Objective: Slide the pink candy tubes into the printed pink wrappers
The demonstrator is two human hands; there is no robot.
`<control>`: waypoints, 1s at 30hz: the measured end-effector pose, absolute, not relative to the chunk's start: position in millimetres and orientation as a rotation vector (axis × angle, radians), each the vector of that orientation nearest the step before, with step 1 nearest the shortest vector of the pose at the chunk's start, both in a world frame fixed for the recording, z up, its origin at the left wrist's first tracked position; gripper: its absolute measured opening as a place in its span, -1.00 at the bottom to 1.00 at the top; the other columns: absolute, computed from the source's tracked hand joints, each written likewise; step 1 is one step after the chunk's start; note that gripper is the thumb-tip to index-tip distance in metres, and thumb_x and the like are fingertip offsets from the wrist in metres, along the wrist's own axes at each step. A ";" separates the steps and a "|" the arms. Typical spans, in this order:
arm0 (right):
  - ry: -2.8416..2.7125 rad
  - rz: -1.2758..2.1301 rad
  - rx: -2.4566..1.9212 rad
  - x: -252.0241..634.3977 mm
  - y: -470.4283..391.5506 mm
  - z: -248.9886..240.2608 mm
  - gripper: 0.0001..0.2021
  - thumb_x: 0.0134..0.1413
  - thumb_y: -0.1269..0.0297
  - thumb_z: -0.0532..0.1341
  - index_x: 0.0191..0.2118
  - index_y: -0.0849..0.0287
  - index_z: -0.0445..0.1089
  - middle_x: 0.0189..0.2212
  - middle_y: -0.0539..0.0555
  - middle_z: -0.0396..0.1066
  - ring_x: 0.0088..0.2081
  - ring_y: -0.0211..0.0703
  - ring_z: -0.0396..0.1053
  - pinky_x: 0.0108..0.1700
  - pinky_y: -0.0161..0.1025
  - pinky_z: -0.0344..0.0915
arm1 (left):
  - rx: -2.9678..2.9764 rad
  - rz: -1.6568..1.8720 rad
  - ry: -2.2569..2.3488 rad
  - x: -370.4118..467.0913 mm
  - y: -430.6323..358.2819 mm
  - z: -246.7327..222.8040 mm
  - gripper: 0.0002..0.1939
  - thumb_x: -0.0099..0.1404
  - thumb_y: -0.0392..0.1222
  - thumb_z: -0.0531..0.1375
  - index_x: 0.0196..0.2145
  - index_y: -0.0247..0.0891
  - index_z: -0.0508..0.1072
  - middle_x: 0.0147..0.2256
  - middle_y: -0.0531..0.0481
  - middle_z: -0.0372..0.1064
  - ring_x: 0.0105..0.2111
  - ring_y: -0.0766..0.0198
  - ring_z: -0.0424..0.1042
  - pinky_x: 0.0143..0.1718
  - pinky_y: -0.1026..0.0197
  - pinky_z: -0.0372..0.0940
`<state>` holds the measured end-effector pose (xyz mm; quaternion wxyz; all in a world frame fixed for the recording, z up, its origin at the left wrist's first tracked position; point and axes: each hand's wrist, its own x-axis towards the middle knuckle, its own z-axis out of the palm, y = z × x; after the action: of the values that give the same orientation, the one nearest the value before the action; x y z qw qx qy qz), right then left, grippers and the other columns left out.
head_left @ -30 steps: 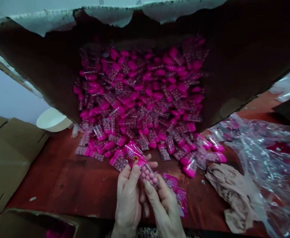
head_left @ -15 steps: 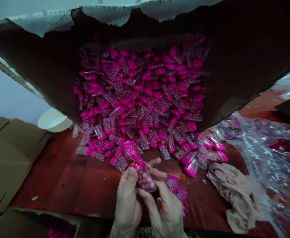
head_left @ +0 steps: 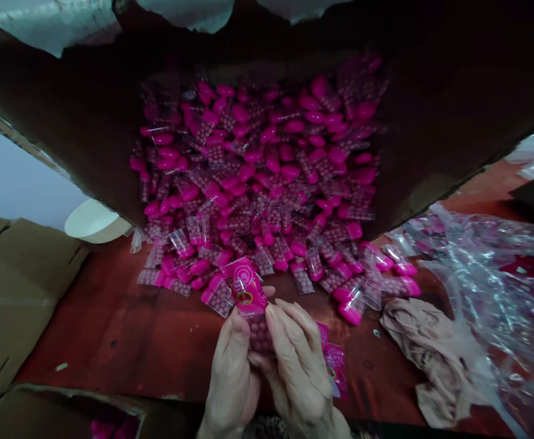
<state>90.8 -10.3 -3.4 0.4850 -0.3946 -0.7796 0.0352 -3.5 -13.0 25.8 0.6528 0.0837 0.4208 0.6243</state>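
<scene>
Between my two hands is a clear container of pink balls (head_left: 260,334) with a printed pink sleeve (head_left: 245,286) over its upper end. My left hand (head_left: 231,372) grips its left side, the thumb near the sleeve's lower edge. From the right, my right hand (head_left: 299,366) presses fingertips on the sleeve's lower right edge and covers part of the container. More printed pink sleeves (head_left: 335,366) lie on the table just right of my right hand. Beyond my hands spreads a big pile of pink-capped containers (head_left: 267,183).
A large cardboard box (head_left: 431,122) opens toward me around the pile. Crumpled beige cloth (head_left: 431,347) and clear plastic bags (head_left: 500,286) lie right on the red table (head_left: 148,341). At left are a white bowl (head_left: 96,222), a carton (head_left: 20,292) and a lower open box (head_left: 66,405).
My right hand's fingers have moved from behind the container onto the sleeve's lower right edge. The sleeve and container stand more upright. The view has shifted slightly.
</scene>
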 end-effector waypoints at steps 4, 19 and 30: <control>-1.813 0.140 -0.966 89.9 -14.9 -8.5 -0.49 0.15 0.45 0.11 0.23 0.32 0.07 -0.05 0.28 0.37 0.05 0.12 0.22 -0.03 0.11 0.31 | 0.177 1.423 1.013 2.5 -12.9 25.4 -0.73 0.12 -0.08 0.25 -0.23 -0.24 0.54 -0.28 -0.10 0.50 -0.24 0.19 0.47 -0.14 0.20 0.33; -1.789 0.276 -0.974 98.4 -23.0 -15.9 -0.49 0.20 0.40 0.06 0.26 0.23 0.01 0.07 0.25 0.22 0.09 0.10 0.18 0.05 0.06 0.25 | 0.415 1.260 0.887 -4.9 -20.2 22.3 -0.64 0.19 -0.17 0.20 -0.03 -0.19 0.43 -0.23 -0.10 0.47 -0.20 0.21 0.43 -0.13 0.24 0.29; -1.502 0.540 -1.137 97.4 -18.8 -25.0 -0.47 0.03 0.40 0.24 0.15 0.06 0.20 -0.06 0.15 0.32 -0.06 0.00 0.31 -0.07 -0.06 0.34 | 0.349 1.337 0.984 2.7 -7.3 20.1 -0.86 0.11 -0.23 0.27 -0.32 -0.23 0.55 -0.47 0.01 0.49 -0.46 0.35 0.45 -0.35 0.35 0.34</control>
<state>97.4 -18.8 -25.0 0.5574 -0.4817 -0.6363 0.2290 2.7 -7.3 20.1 0.6613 0.1545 0.4353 0.5910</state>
